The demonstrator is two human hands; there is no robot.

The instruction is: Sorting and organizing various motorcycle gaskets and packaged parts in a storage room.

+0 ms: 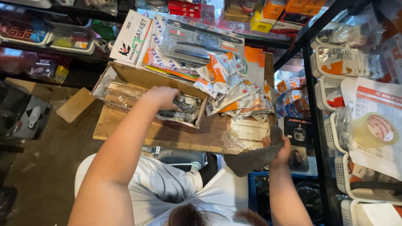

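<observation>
Lay in the open cardboard box [138,77] on the wooden table [197,138]: dark parts sealed in a clear plastic bag [184,109], probably crinkly, slippery and fairly heavy, best gripped around the middle. Left hand [162,97] curled down onto that bag, fingers partly closed over it. Right hand [281,147] clenched around a soft grey cloth [251,158] at the table's edge.

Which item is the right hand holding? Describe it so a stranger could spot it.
Start at the wooden table in the middle, piled with bagged parts. At its near right corner, the right hand grips a grey cloth that hangs off the edge. It is the only soft, dull, unwrapped thing there; the orange-and-silver packets beside it are shiny plastic.
</observation>
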